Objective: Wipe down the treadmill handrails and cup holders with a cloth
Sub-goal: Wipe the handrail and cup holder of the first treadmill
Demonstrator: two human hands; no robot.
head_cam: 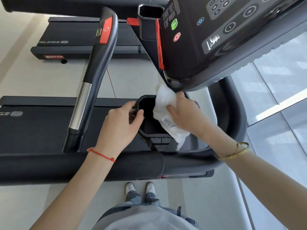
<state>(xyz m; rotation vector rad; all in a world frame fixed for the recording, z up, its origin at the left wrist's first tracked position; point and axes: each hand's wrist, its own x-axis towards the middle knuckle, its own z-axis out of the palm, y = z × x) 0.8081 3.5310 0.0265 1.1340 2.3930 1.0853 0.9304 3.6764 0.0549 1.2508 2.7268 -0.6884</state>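
A black cup holder (149, 130) sits at the middle of the treadmill, just below the console. My left hand (121, 122) grips its left rim, thumb inside and fingers outside. My right hand (184, 113) presses a white cloth (166, 105) against the holder's right rim; the cloth drapes over the edge with a small label showing. A black handrail (93, 77) with a silver sensor section and a red pad rises to the left. A thick padded handrail (83, 166) runs across in front of me.
The console (224, 39) with green and red buttons overhangs the holder at the upper right. A second cup holder (149, 19) stands at the top centre. Another treadmill's belt (83, 39) lies beyond. A curved grey rail (232, 113) wraps the right side. My shoes (141, 190) stand on the floor.
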